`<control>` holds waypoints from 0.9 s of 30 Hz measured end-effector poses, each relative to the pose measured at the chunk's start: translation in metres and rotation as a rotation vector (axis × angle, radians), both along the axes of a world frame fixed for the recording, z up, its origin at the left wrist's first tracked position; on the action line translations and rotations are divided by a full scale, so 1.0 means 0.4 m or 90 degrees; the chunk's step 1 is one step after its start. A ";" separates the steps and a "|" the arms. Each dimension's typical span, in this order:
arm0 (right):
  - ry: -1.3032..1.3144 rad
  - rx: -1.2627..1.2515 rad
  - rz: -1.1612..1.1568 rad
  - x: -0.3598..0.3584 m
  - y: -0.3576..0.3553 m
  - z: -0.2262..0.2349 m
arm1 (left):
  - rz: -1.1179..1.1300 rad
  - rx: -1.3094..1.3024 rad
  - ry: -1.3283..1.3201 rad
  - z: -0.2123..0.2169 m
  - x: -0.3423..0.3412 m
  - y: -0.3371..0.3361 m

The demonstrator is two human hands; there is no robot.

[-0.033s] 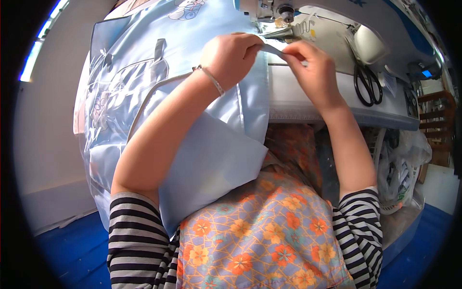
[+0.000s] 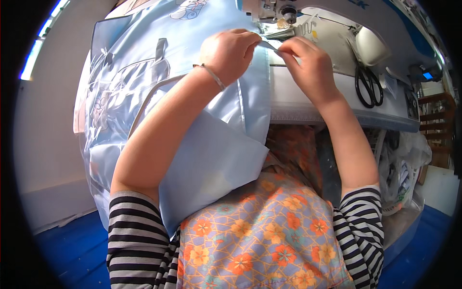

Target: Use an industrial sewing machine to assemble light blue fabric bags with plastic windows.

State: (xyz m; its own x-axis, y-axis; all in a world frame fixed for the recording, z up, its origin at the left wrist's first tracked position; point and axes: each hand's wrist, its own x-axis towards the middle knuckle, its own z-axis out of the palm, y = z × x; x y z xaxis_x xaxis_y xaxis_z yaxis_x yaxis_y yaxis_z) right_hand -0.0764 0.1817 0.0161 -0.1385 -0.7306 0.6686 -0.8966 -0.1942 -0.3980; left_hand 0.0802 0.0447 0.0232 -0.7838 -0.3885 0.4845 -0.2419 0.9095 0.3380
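My left hand [image 2: 228, 54] is closed, pinching one end of a narrow grey fabric strip [image 2: 268, 45] near the sewing machine's needle area. Thumb and fingers of my right hand [image 2: 309, 66] grip the same strip a little further right, so a short length spans the gap between them. Beneath my left hand and forearm spreads light blue satiny fabric [image 2: 216, 154], with grey piping, grey straps and a printed cartoon figure. Part of this cloth hangs over the table edge onto my lap. My left fingertips are partly hidden by the back of the hand.
A white and blue sewing machine [image 2: 385, 29] arches over the far right, its needle head [image 2: 288, 15] just beyond my hands. Black-handled scissors [image 2: 369, 86] rest on the white table [image 2: 298, 96]. Below at right sits a basket with plastic bags [image 2: 402, 164]. A wall stands at left.
Both hands have risen slightly, away from me, with the grey strip still between them. The blue fabric looks the same.
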 end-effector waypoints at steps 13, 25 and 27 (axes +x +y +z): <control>0.222 0.031 0.005 -0.049 -0.121 -0.089 | -0.035 -0.155 -0.113 -0.092 -0.037 -0.012; 0.264 0.096 -0.042 -0.022 -0.098 -0.075 | -0.058 -0.117 -0.027 -0.102 -0.035 -0.005; 0.264 0.110 -0.057 -0.012 -0.097 -0.069 | -0.047 -0.128 0.003 -0.103 -0.033 -0.003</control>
State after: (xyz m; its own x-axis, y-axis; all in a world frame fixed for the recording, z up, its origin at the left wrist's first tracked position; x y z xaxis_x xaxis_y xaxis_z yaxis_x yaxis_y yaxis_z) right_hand -0.0812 0.1429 -0.0114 0.0478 -0.8336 0.5504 -0.9972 -0.0717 -0.0220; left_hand 0.0671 0.0435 -0.0178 -0.8044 -0.2245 0.5501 -0.1705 0.9741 0.1484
